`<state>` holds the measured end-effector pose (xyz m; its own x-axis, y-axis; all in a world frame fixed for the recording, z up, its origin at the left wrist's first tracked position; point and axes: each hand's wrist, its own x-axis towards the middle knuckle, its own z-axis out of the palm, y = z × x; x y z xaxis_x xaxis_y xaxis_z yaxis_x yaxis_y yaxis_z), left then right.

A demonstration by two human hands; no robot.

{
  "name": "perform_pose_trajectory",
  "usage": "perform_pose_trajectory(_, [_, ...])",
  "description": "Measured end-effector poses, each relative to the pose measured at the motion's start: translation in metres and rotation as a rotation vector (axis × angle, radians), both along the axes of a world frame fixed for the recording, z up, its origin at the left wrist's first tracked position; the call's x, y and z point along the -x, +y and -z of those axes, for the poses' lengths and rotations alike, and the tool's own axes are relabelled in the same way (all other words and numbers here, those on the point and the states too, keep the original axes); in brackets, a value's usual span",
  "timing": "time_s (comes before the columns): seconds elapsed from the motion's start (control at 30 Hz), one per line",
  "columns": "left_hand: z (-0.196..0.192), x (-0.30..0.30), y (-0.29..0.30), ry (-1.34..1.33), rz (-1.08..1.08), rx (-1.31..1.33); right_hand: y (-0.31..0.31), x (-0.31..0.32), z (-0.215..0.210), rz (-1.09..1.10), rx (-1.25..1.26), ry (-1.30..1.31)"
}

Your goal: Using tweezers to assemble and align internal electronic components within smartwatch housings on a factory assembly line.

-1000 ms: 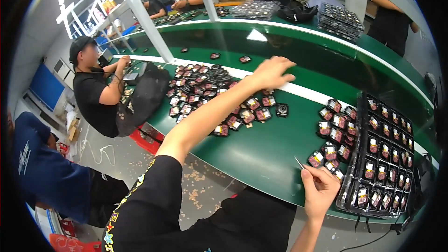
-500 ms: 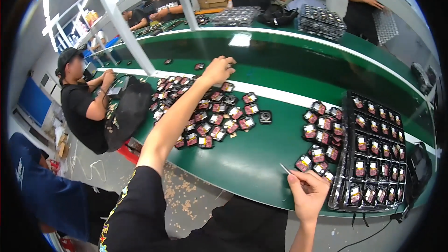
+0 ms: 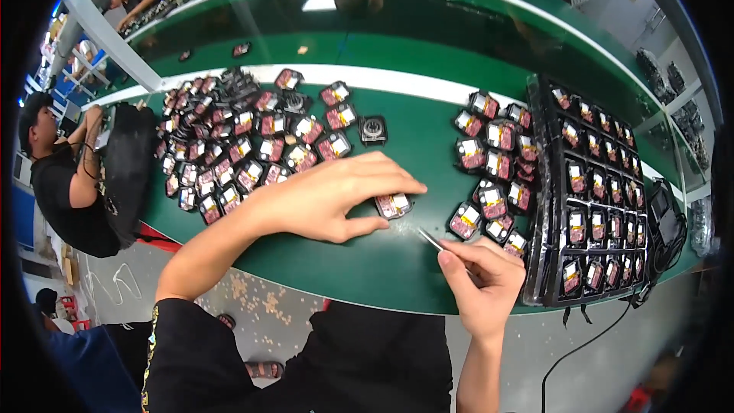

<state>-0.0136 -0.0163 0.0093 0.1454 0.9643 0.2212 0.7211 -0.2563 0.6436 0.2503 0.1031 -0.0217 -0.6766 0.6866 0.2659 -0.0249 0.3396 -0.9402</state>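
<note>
At centre, a module (image 3: 395, 205) is partly hidden by the left hand (image 3: 344, 195). The rear of the metal tool (image 3: 430, 239) is covered by the right hand (image 3: 483, 283).

Workers share a factory assembly floor, its long green workbench (image 3: 336, 275) lined with dozens of small black modules (image 3: 308, 130) and a partitioned black tray (image 3: 537, 260) filled with more. A green strip (image 3: 397, 46), possibly a conveyor though glare blurs it, runs behind, under pale metal posts (image 3: 115, 38). A worker in black (image 3: 57, 199) sits farther along; scraps (image 3: 267, 302) litter the grey floor (image 3: 405, 340).
</note>
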Motion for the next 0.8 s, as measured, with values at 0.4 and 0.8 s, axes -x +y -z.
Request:
perform_pose_trajectory(0.4, [0.011, 0.019, -0.010, 0.122, -0.043, -0.029, 0.002, 0.001, -0.001, 0.001, -0.115, -0.056])
perform_pose_trajectory(0.8, [0.014, 0.002, -0.010, -0.008, -0.012, 0.046, 0.000, 0.004, -0.006, -0.010, -0.108, -0.108])
